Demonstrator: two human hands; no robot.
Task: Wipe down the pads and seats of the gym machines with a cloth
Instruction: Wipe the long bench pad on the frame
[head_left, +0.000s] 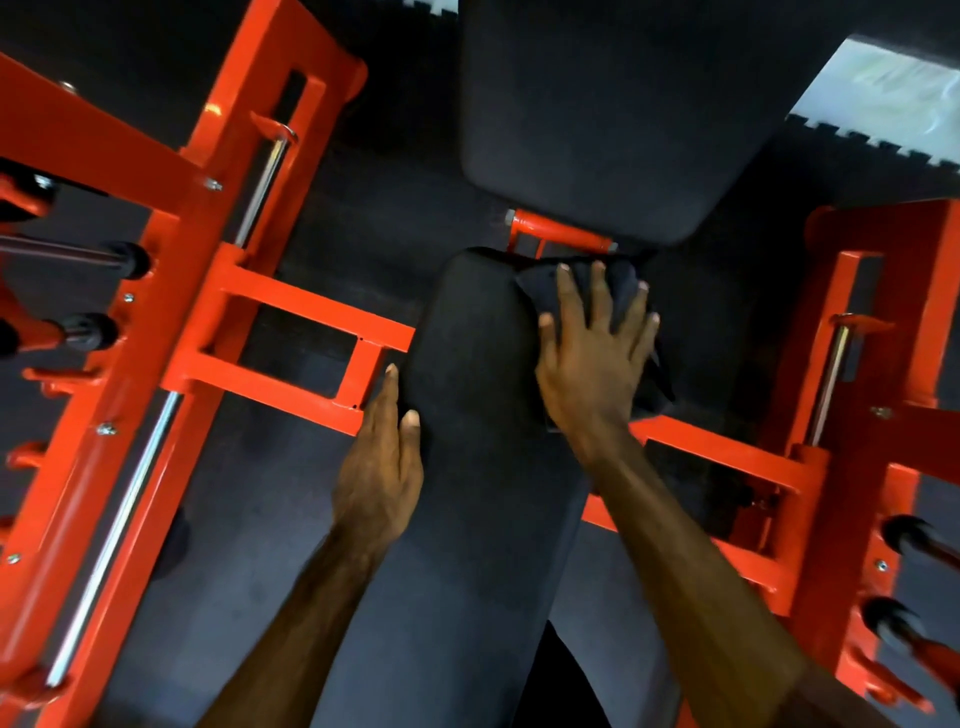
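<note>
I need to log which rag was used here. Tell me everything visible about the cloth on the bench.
The cloth is dark, nearly black, soft and crumpled, bunched rather than folded. It lies at the far right corner of the long black pad, with a loose flap hanging off the pad's right edge. The right hand presses it flat with spread fingers, covering much of it. No label or pattern shows.

- The scene was dim overall; the black padded seat (483, 467) and the dark rubber floor (249, 509) nearly merged in tone.
- The glossy orange-red steel frame (171, 291) was the brightest colour, with small white glare spots on its paint.
- The chrome guide rod (117, 535) showed a bright streak of reflected light.
- A pale patch of floor (883, 98) at the upper right was overexposed and smeared.
- Straight bars bowed toward the edges from the wide lens.
- Edges looked soft, with motion blur at the right border.
</note>
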